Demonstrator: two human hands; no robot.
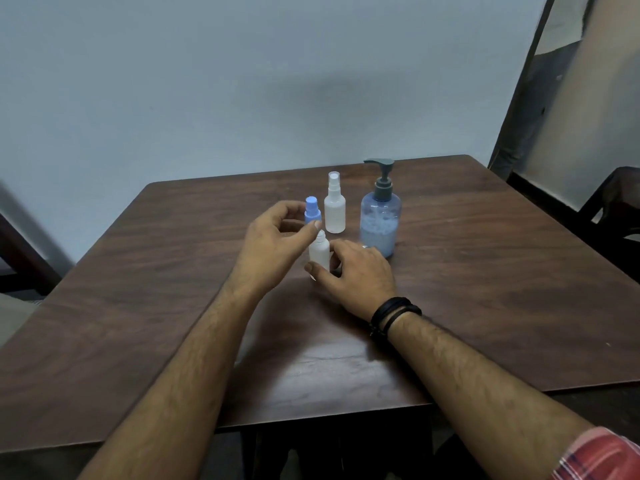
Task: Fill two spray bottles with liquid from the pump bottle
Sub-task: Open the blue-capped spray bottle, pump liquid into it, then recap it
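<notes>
Centrally on the table, upright, neck up: small open bottle, gripped low by right hand. Above-left, left hand pinching blue spray cap. Behind, capped white spray bottle; right, pump bottle, spout pointing left.

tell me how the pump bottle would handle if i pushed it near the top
The pump bottle looks bottom-heavy: its bluish fill sits in the lower part, so it would probably slide before tipping. A push at the tall grey pump head gives more leverage and might rock it. The smooth plastic could be slippery.
</notes>
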